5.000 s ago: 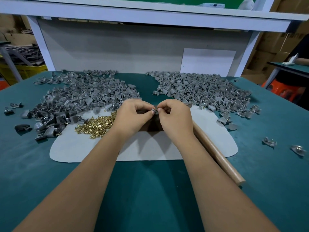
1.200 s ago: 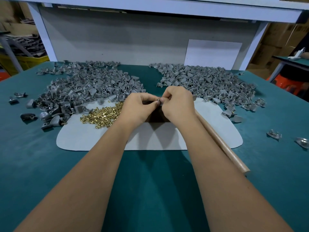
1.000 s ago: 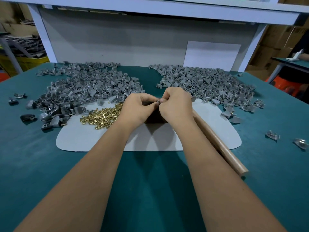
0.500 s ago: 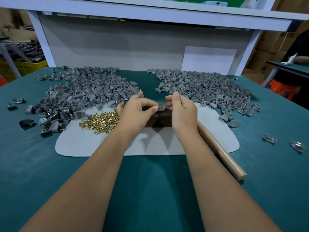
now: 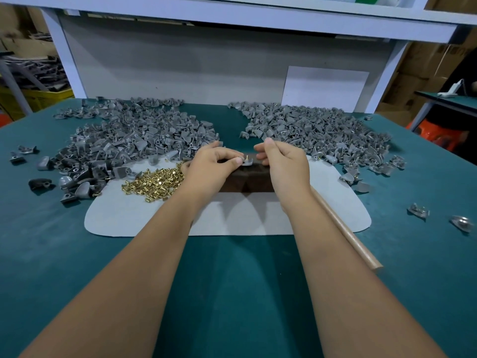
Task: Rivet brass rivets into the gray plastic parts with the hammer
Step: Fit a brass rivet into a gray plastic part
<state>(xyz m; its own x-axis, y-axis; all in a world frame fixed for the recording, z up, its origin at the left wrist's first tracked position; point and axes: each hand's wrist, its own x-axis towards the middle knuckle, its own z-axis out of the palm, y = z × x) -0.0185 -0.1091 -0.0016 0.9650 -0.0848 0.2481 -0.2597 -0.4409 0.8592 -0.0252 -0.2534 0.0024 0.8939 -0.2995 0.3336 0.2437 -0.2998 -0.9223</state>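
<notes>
Between the two hands, at the middle of the pale mat [image 5: 154, 220], a small gray plastic part [image 5: 247, 162] sits on a dark block [image 5: 249, 180] with a brass rivet [image 5: 247, 158] standing up out of it. The left hand [image 5: 210, 167] pinches the part's left edge with thumb and forefinger. The right hand [image 5: 282, 165] is just beside the part at 3 o'clock, fingers loosely curled and holding nothing. At 9 o'clock from the left hand lies a heap of loose brass rivets [image 5: 154, 182]. Two big piles of gray parts spread across the green table [image 5: 232, 293], one at 10 o'clock [image 5: 134, 140], one at 2 o'clock [image 5: 317, 130]. A wooden hammer handle [image 5: 346, 231] runs toward 5 o'clock under the right forearm; its head is hidden. No writing is readable. A yellow crate [image 5: 36, 98] stands at far left, its contents unclear.
</notes>
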